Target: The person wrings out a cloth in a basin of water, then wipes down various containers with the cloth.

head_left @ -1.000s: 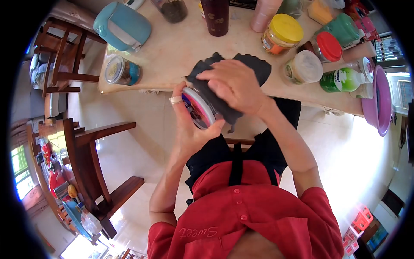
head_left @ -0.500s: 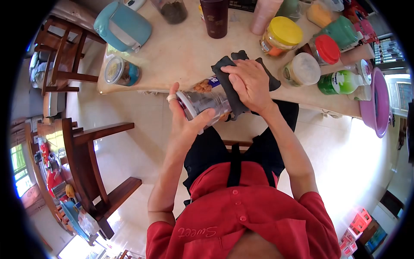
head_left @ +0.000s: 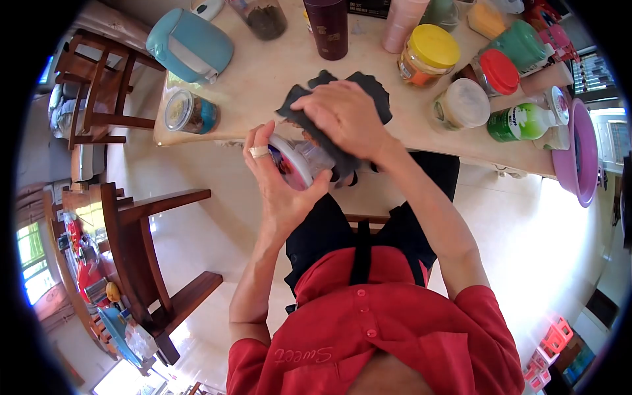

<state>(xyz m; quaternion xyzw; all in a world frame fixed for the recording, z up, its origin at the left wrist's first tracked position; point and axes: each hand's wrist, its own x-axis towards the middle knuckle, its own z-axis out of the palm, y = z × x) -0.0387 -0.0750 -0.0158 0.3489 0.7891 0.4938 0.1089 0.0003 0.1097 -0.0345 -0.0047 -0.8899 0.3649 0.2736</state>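
A clear plastic jar [head_left: 318,157] with a white-rimmed lid [head_left: 290,162] is held tilted over the table's front edge. My left hand [head_left: 280,191] grips it at the lid end, thumb on the near side and fingers on the far side. Over the jar's body lies a dark grey cloth [head_left: 372,92], which my right hand [head_left: 349,122] presses against it with the fingers curved over. Most of the jar's body and its label are hidden by cloth and hand.
On the table [head_left: 263,85] stand a blue kettle [head_left: 191,46], a small clear jar [head_left: 191,112], a dark tumbler [head_left: 327,29], a yellow-lidded jar [head_left: 429,56], a white-lidded jar [head_left: 461,104] and a green bottle [head_left: 520,123]. A purple basin [head_left: 576,155] is at the right edge; wooden chairs [head_left: 151,257] stand left.
My right hand and the cloth have slid left along the jar toward its lid, covering the label. My left hand has turned the lid, so more of its face shows.
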